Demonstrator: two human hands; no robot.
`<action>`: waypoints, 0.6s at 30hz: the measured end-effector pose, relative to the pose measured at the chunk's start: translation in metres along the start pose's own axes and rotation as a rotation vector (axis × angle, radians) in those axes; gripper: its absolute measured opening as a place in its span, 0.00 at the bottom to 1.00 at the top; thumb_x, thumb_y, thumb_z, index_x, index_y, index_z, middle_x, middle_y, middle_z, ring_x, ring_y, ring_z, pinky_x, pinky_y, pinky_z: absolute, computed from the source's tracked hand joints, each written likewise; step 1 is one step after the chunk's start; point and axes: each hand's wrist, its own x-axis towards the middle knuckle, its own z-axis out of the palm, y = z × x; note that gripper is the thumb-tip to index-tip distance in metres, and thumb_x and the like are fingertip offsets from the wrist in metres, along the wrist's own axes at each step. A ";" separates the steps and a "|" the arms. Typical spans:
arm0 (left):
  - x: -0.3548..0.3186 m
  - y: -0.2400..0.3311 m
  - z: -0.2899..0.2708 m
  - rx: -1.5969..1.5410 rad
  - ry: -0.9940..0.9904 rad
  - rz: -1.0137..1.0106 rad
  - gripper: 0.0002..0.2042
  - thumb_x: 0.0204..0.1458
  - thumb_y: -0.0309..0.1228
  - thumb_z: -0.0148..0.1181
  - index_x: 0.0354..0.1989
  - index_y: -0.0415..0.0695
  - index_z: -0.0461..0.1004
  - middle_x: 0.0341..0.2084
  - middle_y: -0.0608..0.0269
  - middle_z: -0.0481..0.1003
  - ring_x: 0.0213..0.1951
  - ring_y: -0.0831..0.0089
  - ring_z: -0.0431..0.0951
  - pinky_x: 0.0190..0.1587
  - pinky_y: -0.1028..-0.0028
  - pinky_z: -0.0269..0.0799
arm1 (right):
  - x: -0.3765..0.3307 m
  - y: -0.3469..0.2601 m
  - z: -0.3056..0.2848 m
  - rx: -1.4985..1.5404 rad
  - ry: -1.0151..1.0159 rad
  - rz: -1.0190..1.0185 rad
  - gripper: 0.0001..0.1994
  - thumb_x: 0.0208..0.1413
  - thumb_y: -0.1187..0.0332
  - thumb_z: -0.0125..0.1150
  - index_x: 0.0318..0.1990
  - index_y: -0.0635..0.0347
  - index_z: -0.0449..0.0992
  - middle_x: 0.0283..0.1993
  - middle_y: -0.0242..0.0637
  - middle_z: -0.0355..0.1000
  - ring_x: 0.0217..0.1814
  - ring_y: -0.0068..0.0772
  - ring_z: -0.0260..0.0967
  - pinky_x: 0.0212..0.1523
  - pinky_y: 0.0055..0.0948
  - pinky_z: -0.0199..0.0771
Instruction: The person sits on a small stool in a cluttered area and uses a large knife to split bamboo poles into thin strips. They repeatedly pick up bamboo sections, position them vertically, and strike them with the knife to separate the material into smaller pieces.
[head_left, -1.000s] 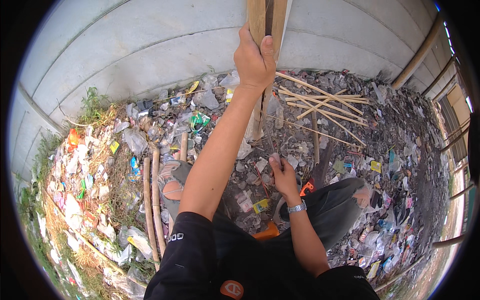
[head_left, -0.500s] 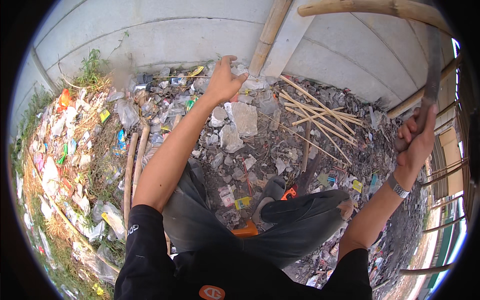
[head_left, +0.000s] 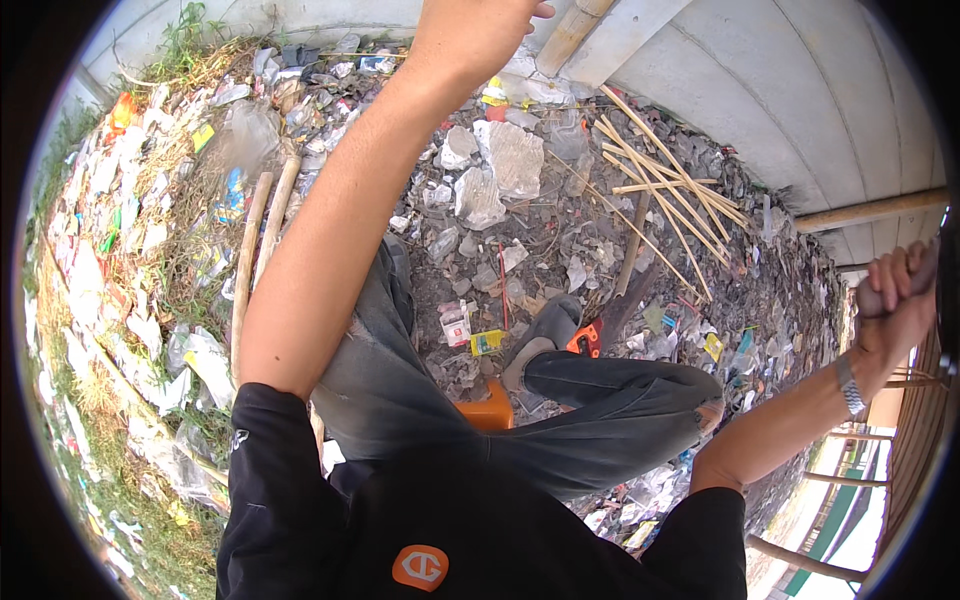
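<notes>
Left hand [head_left: 470, 35] has left the bamboo pole [head_left: 570, 35] and reaches up beside it; grip cannot be told. Right hand [head_left: 895, 300], raised from the litter, is clamped on a dark handle [head_left: 935, 270].

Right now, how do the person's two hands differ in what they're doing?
The left hand is raised forward with fingers loose, holding nothing visible; the right hand is out to the side, its grip closed around a dark handle. The right wrist wears a metal wristwatch; the left is bare. Both arms are bare below black sleeves.
</notes>
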 end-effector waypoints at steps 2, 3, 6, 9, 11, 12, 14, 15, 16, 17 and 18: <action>-0.004 0.000 -0.004 0.137 0.038 0.068 0.26 0.57 0.31 0.62 0.62 0.34 0.65 0.51 0.48 0.75 0.44 0.65 0.81 0.46 0.66 0.76 | -0.032 0.143 0.073 -0.106 0.130 0.295 0.23 0.74 0.45 0.41 0.36 0.56 0.65 0.18 0.24 0.52 0.14 0.18 0.49 0.23 0.21 0.59; -0.007 0.003 0.005 0.177 0.026 0.097 0.26 0.57 0.31 0.62 0.62 0.34 0.65 0.51 0.47 0.76 0.44 0.65 0.81 0.46 0.66 0.76 | -0.044 0.237 0.069 -0.311 0.100 0.274 0.25 0.73 0.42 0.39 0.34 0.54 0.66 0.18 0.24 0.53 0.14 0.19 0.50 0.20 0.22 0.60; -0.022 0.019 0.022 0.141 -0.043 0.051 0.26 0.56 0.32 0.63 0.61 0.35 0.66 0.53 0.47 0.76 0.40 0.67 0.81 0.46 0.66 0.76 | -0.068 0.424 0.049 -1.003 0.044 -0.123 0.29 0.69 0.36 0.39 0.32 0.53 0.67 0.18 0.26 0.56 0.14 0.21 0.53 0.15 0.25 0.60; -0.018 0.005 0.001 0.220 0.005 0.015 0.25 0.56 0.30 0.65 0.61 0.36 0.66 0.53 0.49 0.76 0.37 0.69 0.80 0.37 0.69 0.78 | -0.048 0.363 0.103 -0.415 0.009 0.581 0.28 0.66 0.39 0.53 0.31 0.58 0.68 0.19 0.29 0.60 0.14 0.21 0.56 0.15 0.24 0.57; -0.020 0.028 -0.002 0.132 -0.061 -0.028 0.25 0.55 0.29 0.65 0.61 0.36 0.66 0.53 0.50 0.75 0.37 0.70 0.79 0.32 0.71 0.79 | -0.050 0.351 0.089 -0.188 0.065 0.790 0.28 0.65 0.40 0.59 0.30 0.59 0.68 0.18 0.30 0.61 0.14 0.21 0.57 0.15 0.24 0.57; -0.015 0.016 0.000 0.102 -0.037 0.008 0.25 0.55 0.29 0.65 0.60 0.37 0.66 0.54 0.51 0.75 0.37 0.71 0.79 0.31 0.72 0.78 | -0.050 0.357 0.075 -0.155 0.113 0.770 0.28 0.64 0.40 0.60 0.29 0.59 0.68 0.18 0.30 0.61 0.13 0.21 0.57 0.15 0.25 0.58; -0.008 -0.007 0.001 0.060 0.008 0.057 0.25 0.55 0.28 0.65 0.60 0.37 0.67 0.54 0.52 0.75 0.37 0.71 0.79 0.28 0.73 0.78 | -0.045 0.343 0.079 -0.072 0.205 0.700 0.28 0.63 0.39 0.60 0.28 0.56 0.67 0.18 0.28 0.59 0.13 0.20 0.54 0.15 0.27 0.60; -0.007 -0.013 0.002 0.047 0.021 0.064 0.25 0.55 0.28 0.65 0.60 0.37 0.67 0.54 0.52 0.75 0.37 0.72 0.79 0.27 0.73 0.78 | -0.039 0.327 0.084 0.049 0.238 0.692 0.28 0.64 0.38 0.58 0.29 0.56 0.66 0.19 0.27 0.57 0.14 0.20 0.53 0.16 0.27 0.60; -0.006 -0.006 0.005 0.033 0.011 0.052 0.24 0.55 0.28 0.65 0.60 0.37 0.67 0.54 0.52 0.75 0.37 0.72 0.78 0.27 0.73 0.78 | -0.030 0.307 0.074 0.066 0.244 0.613 0.29 0.64 0.37 0.56 0.31 0.57 0.66 0.20 0.26 0.57 0.15 0.20 0.54 0.18 0.27 0.62; -0.009 0.001 0.006 0.046 0.001 0.074 0.24 0.55 0.28 0.65 0.60 0.36 0.67 0.53 0.51 0.75 0.36 0.72 0.78 0.29 0.72 0.77 | -0.017 0.284 0.065 0.099 0.277 0.527 0.29 0.65 0.36 0.54 0.32 0.57 0.66 0.20 0.26 0.57 0.16 0.21 0.54 0.19 0.27 0.63; -0.012 0.008 0.003 0.069 0.001 0.098 0.24 0.54 0.28 0.64 0.59 0.34 0.67 0.52 0.50 0.75 0.35 0.72 0.78 0.31 0.72 0.77 | -0.003 0.243 0.071 0.169 0.313 0.468 0.29 0.65 0.35 0.54 0.32 0.55 0.66 0.20 0.23 0.54 0.17 0.19 0.51 0.22 0.25 0.61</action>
